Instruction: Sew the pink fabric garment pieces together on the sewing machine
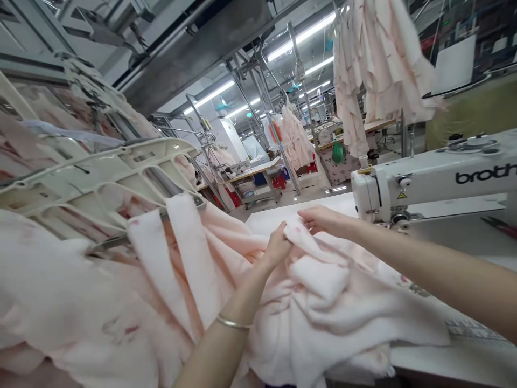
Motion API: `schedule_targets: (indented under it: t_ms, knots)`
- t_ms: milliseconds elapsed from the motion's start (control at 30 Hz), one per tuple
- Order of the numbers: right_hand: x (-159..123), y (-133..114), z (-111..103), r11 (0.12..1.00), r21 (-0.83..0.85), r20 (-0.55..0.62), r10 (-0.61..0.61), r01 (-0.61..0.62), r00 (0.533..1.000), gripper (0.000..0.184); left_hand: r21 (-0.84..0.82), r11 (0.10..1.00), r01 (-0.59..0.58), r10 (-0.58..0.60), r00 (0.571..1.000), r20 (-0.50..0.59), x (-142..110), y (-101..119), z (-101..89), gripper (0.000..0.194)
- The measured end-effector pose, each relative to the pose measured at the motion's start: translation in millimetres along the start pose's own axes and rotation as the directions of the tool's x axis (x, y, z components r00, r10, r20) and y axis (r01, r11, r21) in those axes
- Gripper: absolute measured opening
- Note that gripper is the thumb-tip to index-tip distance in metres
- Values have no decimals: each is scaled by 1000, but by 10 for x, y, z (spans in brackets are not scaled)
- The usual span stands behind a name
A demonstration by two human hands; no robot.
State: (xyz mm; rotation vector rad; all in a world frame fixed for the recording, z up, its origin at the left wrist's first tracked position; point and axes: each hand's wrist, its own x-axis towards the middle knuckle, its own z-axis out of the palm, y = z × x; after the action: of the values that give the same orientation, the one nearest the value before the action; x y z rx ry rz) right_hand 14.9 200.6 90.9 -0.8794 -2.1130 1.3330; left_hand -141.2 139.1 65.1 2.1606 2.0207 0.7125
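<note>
My left hand (pixel 277 249), with a thin metal bangle (pixel 234 323) on its wrist, pinches a fold of pale pink fleece garment (pixel 323 302). My right hand (pixel 325 221) lies on the upper edge of the same soft cloth, its fingers closed over a fold. The two hands are close together, and the heaped fabric spreads beneath them. Long pink strips (pixel 181 253) of the cloth trail towards a white plastic hanging carrier (pixel 97 178) on the left.
A white Brother sewing machine (pixel 428 183) stands just right of my right hand on a white worktable (pixel 456 358). Red-handled scissors (pixel 501 226) lie at the right edge. Pink garments (pixel 375 70) hang from an overhead rail, and further sewing stations stand behind.
</note>
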Motion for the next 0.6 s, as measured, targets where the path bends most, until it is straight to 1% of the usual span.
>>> schedule_targets:
  t_ms: [33,100,133,200,233,267,333,400,433,467,500,533,567,600]
  knots:
    - [-49,92,-16,994,-112,-4,-5,4,1000,24,-19,999,45,-45,999,-8,-16,-74,78,25]
    - [-206,318,-53,944,-329,-6,-8,5,1000,22,-30,989,146,-147,989,-21,-51,-258,149,23]
    - [-311,438,-64,903,-430,1,-10,9,1000,20,-26,980,197,-198,980,-30,-66,-350,146,22]
    - [-559,656,-53,806,-589,52,-28,53,998,12,-6,958,285,-285,956,-71,-86,-485,80,23]
    - [-691,743,-31,757,-648,71,-56,89,996,8,7,948,318,-316,943,-105,-90,-512,28,23]
    - [-819,810,0,708,-696,81,-87,119,993,8,20,940,341,-334,931,-148,-93,-506,-28,24]
    - [-1040,890,70,624,-767,80,-142,152,987,17,43,937,346,-325,913,-245,-125,-382,-124,29]
    - [-1189,918,125,566,-808,71,-179,161,981,19,66,958,281,-249,921,-301,-242,-119,-144,29]
    - [-1233,923,140,547,-821,66,-192,163,979,18,76,973,219,-188,936,-297,-347,47,-109,29]
    - [-1260,928,147,535,-829,63,-203,164,977,17,81,988,132,-108,962,-250,-482,221,-39,28]
    - [-1272,936,145,527,-833,59,-213,166,975,16,76,996,40,-25,983,-182,-641,388,63,28]
    - [-1275,947,137,524,-835,55,-219,165,974,15,59,996,-66,71,994,-84,-813,536,189,28]
    - [-1271,962,125,525,-835,53,-221,164,974,14,35,987,-157,157,988,8,-986,653,327,33]
    - [-1268,979,111,531,-831,52,-216,162,975,12,18,974,-226,224,971,85,-1146,733,463,44]
